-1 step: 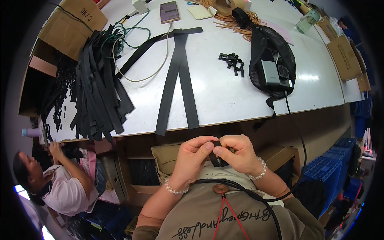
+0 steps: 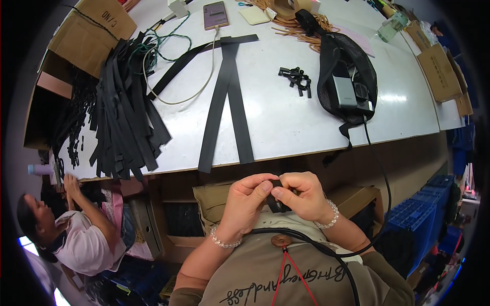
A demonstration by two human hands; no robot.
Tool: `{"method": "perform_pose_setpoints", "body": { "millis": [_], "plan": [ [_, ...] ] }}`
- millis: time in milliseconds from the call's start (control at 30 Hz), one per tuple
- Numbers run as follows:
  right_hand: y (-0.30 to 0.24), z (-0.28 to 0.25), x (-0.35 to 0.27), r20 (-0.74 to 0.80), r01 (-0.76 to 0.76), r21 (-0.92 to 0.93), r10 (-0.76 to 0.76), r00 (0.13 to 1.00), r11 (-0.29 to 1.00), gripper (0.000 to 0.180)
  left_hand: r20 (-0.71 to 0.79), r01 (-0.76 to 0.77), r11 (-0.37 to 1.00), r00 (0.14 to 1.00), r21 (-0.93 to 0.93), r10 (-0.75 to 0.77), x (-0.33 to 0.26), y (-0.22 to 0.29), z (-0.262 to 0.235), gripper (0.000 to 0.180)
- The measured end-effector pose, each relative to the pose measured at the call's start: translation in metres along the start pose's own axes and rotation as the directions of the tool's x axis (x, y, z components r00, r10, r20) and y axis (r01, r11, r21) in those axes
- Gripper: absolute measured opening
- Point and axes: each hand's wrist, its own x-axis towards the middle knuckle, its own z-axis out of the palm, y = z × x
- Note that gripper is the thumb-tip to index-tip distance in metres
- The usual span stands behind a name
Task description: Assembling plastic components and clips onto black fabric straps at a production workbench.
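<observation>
Just beyond the table's near edge, in front of my body, both my hands meet with fingertips almost touching. My left hand (image 2: pixel 245 201) pinches a black strip (image 2: pixel 275 206) between thumb and forefinger. From the other side my right hand (image 2: pixel 305 196) pinches the same strip, which curls down between the two thumbs. Fingers hide most of it. Ahead on the table lie two long black strips (image 2: pixel 240 122), crossing near their far ends. A small pile of black plastic pieces (image 2: pixel 296 80) lies farther right.
A heap of black strips (image 2: pixel 125 112) covers the table's left side, by a cardboard box (image 2: pixel 99 25). A phone (image 2: pixel 216 15) on a white cable lies at the back. A black mesh bag (image 2: pixel 347 46) holds devices; its black cable runs to me. A co-worker (image 2: pixel 84 234) sits at left.
My hands and the strip look unmoved. The co-worker's hands at the table's left edge have shifted slightly.
</observation>
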Motion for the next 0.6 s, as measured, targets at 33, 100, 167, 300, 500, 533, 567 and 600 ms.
{"method": "perform_pose_setpoints", "body": {
  "millis": [33, 100, 167, 300, 500, 533, 567, 600],
  "plan": [
    [0.003, 0.001, 0.0, -0.006, 0.019, 0.02, -0.019, 1.0, 1.0, 0.027, 0.0, 0.003, 1.0, 1.0, 0.001, -0.003, -0.001, -0.002, 0.001, 0.02],
    [0.008, 0.001, 0.0, -0.012, 0.038, 0.041, -0.038, 0.999, 0.998, 0.028, -0.024, 0.017, 0.996, 1.0, -0.092, -0.019, -0.001, -0.004, 0.004, 0.021],
    [0.011, 0.001, 0.002, -0.028, 0.12, -0.022, -0.12, 0.992, 0.993, 0.027, -0.022, 0.017, 0.995, 1.0, -0.101, -0.019, -0.001, -0.007, 0.002, 0.02],
    [0.0, 0.0, 0.013, 0.027, 0.381, -0.456, -0.415, 0.909, 0.804, 0.025, -0.079, -0.085, 0.996, 0.993, -0.013, 0.084, 0.003, -0.012, 0.001, 0.019],
    [-0.012, 0.002, 0.001, -0.028, 0.217, -0.417, -0.251, 0.968, 0.883, 0.024, 0.024, -0.05, 0.984, 0.999, 0.172, 0.046, 0.006, -0.004, -0.008, 0.017],
    [-0.014, 0.002, 0.0, -0.047, 0.172, -0.403, -0.208, 0.977, 0.899, 0.023, 0.051, -0.08, 0.973, 0.996, 0.217, 0.071, 0.007, 0.0, -0.007, 0.017],
    [-0.015, 0.001, -0.002, -0.053, 0.147, -0.413, -0.185, 0.981, 0.899, 0.021, 0.061, -0.103, 0.969, 0.994, 0.225, 0.092, 0.005, 0.002, -0.001, 0.019],
    [-0.016, 0.001, -0.003, -0.061, 0.121, -0.422, -0.162, 0.985, 0.899, 0.019, 0.07, -0.125, 0.964, 0.991, 0.233, 0.112, 0.005, 0.005, 0.004, 0.021]
  ]
}}
